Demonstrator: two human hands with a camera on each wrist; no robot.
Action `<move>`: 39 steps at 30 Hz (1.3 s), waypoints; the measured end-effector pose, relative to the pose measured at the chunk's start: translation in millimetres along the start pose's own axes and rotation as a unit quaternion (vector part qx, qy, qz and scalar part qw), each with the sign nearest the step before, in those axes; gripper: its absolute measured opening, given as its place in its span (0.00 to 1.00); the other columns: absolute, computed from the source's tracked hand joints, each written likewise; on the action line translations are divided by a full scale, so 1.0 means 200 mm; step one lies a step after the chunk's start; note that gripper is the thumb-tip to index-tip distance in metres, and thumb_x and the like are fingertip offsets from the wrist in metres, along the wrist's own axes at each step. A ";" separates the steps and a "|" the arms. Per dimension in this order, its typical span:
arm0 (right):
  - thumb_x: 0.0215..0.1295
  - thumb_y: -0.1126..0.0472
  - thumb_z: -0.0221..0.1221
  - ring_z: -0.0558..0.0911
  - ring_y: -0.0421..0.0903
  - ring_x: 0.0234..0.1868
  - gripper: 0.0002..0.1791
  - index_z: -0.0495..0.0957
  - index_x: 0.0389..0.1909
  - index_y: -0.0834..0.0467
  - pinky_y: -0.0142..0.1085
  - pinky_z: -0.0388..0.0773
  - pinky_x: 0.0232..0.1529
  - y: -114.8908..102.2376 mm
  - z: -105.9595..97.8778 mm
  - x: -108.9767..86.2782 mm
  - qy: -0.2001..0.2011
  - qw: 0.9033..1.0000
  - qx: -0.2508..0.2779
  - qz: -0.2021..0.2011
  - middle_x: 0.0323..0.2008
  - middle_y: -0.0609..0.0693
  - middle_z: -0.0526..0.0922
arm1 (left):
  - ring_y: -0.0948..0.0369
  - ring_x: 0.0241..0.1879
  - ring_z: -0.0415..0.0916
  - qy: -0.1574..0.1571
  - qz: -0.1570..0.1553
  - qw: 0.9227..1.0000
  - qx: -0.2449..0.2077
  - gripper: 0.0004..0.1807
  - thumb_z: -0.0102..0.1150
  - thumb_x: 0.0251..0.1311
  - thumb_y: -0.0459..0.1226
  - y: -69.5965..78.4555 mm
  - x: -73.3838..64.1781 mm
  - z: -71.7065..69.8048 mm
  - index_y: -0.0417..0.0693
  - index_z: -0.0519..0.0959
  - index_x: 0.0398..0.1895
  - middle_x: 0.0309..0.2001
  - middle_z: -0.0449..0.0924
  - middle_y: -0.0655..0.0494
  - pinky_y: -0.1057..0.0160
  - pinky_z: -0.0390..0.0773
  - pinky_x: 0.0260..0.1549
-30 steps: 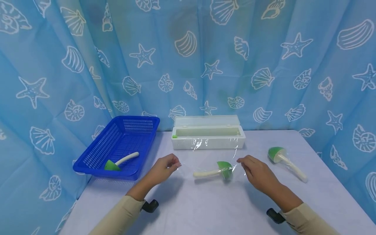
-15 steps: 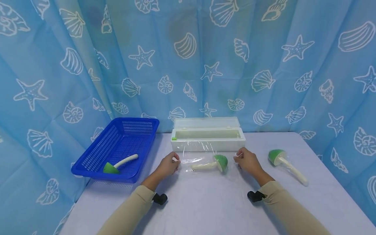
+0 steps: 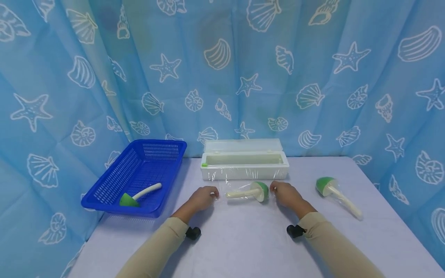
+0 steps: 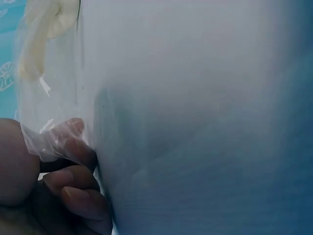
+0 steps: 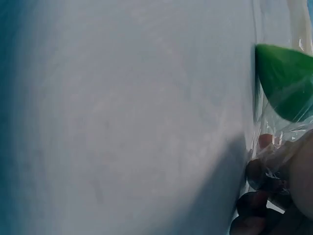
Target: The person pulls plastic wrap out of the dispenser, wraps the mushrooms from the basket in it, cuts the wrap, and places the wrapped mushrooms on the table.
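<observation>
Clear cling film (image 3: 236, 184) lies about a mushroom (image 3: 259, 192) with a green cap and a long pale stem, lying sideways mid-table. My left hand (image 3: 204, 197) pinches the film off the stem end; the left wrist view shows film (image 4: 54, 139) between thumb and fingers, the pale stem (image 4: 35, 54) behind it. By the cap, my right hand (image 3: 286, 195) pinches the other end. In the right wrist view the green cap (image 5: 286, 81) shows through film gathered at the fingers.
Behind the hands stands a white cling film box (image 3: 245, 172), lid up, with a green slider (image 3: 204, 165). A blue basket (image 3: 139, 170) at left holds another mushroom (image 3: 130, 199). A film-wrapped mushroom (image 3: 326, 186) lies at right. A shell-print curtain (image 3: 243, 112) hangs behind.
Both hands have come closer together, bringing the film ends in towards the mushroom. The mushroom has shifted slightly back towards the box and turned. The basket and its mushroom stay put.
</observation>
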State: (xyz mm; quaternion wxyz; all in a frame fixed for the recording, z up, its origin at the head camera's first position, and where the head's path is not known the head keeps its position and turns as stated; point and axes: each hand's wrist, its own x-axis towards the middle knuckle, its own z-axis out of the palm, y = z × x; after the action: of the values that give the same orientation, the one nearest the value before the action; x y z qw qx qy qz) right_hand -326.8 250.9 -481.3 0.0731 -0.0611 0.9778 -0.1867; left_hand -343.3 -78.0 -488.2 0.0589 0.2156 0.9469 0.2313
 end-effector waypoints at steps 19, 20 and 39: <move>0.51 0.43 0.71 0.72 0.48 0.48 0.46 0.67 0.68 0.61 0.49 0.72 0.52 0.05 -0.02 -0.08 -0.100 0.993 0.033 -0.052 0.48 0.50 0.69 | 0.53 0.53 0.71 -0.147 0.000 0.985 -0.086 0.28 0.58 0.53 0.39 0.01 -0.04 -0.13 0.35 0.75 0.59 0.56 0.76 0.46 0.49 0.69 0.56; 0.53 0.40 0.68 0.72 0.48 0.48 0.45 0.68 0.67 0.61 0.50 0.71 0.52 0.05 -0.02 -0.08 -0.093 0.994 0.035 -0.054 0.48 0.51 0.69 | 0.53 0.52 0.72 -0.141 0.005 0.987 -0.081 0.29 0.62 0.53 0.40 0.00 -0.03 -0.13 0.35 0.75 0.58 0.55 0.77 0.47 0.50 0.70 0.55; 0.74 0.48 0.51 0.67 0.46 0.26 0.21 0.78 0.33 0.63 0.39 0.67 0.32 0.13 -0.05 0.01 -0.022 0.937 0.346 0.037 0.21 0.48 0.67 | 0.61 0.21 0.65 0.027 -0.107 0.983 -0.149 0.19 0.52 0.65 0.44 0.04 0.07 -0.02 0.44 0.80 0.18 0.20 0.73 0.57 0.63 0.66 0.23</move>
State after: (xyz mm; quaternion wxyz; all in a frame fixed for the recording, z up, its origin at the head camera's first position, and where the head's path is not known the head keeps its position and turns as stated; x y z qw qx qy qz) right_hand -333.2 277.9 -483.0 0.1181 -0.0003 0.8524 -0.5093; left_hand -354.2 -68.2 -480.6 0.0892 0.0955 0.9207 0.3677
